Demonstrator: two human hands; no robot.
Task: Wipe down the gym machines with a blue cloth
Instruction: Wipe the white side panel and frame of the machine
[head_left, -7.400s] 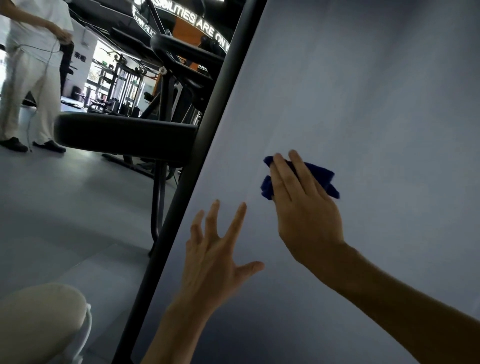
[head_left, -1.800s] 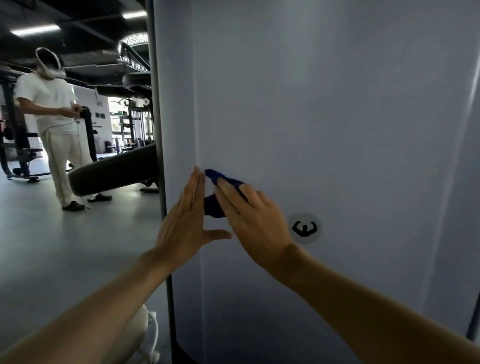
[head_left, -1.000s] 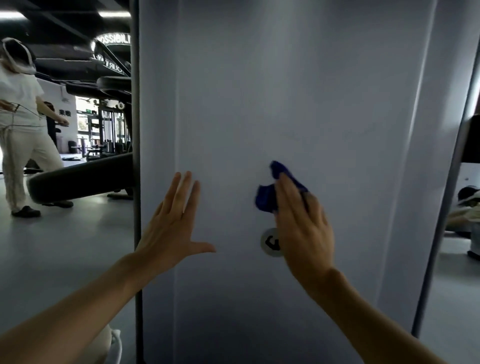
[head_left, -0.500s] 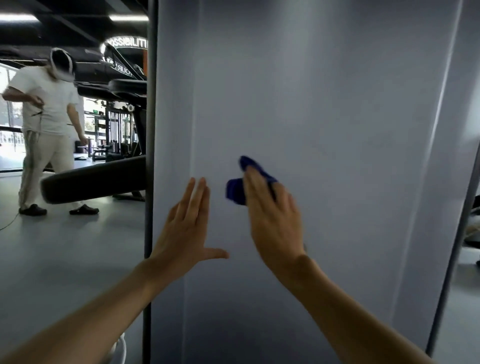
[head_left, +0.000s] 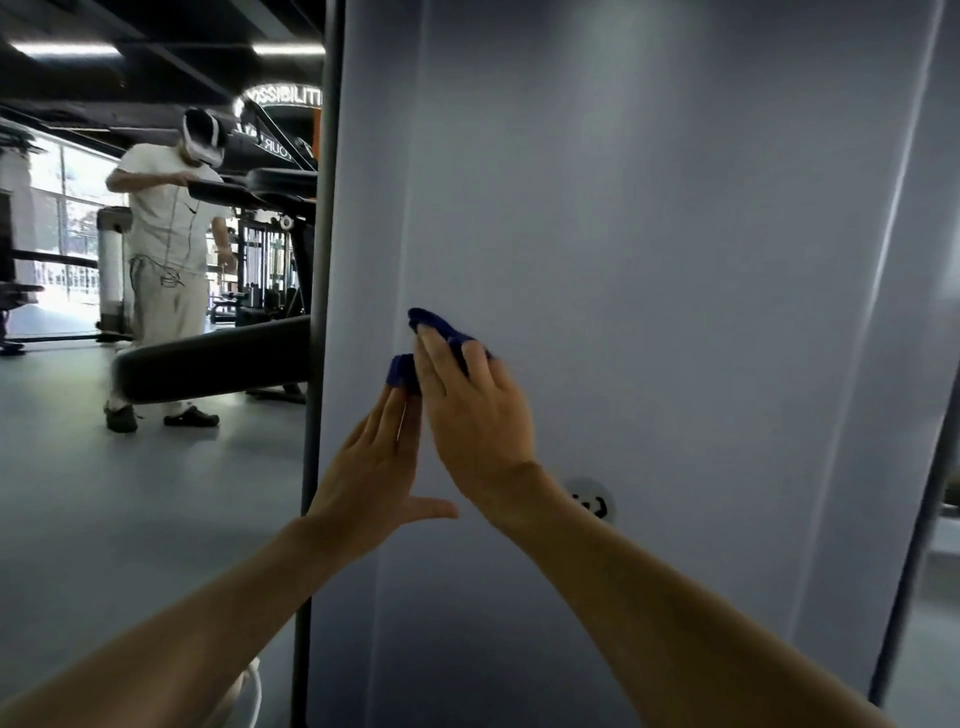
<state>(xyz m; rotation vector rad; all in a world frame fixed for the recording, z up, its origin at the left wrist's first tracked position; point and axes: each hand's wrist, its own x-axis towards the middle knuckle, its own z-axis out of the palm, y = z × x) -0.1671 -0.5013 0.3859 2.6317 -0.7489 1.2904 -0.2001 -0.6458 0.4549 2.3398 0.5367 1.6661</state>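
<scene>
A tall pale grey panel (head_left: 675, 260) of a gym machine fills most of the view. My right hand (head_left: 472, 415) presses a crumpled blue cloth (head_left: 415, 364) flat against the panel with straight fingers. The cloth shows above and to the left of the fingers. My left hand (head_left: 369, 478) lies flat on the panel just below and left of the cloth, fingers straight, thumb spread. A round logo badge (head_left: 592, 501) sits on the panel beside my right wrist.
A dark upright post (head_left: 317, 364) borders the panel's left edge. A black padded roller (head_left: 208, 364) sticks out to the left. A person in white (head_left: 166, 270) with a headset stands on the grey floor (head_left: 130, 519). More gym machines stand behind.
My right hand has slid the cloth left and slightly down across the panel, close to my left hand's fingertips. The view has shifted, and the logo badge shows again by my wrist.
</scene>
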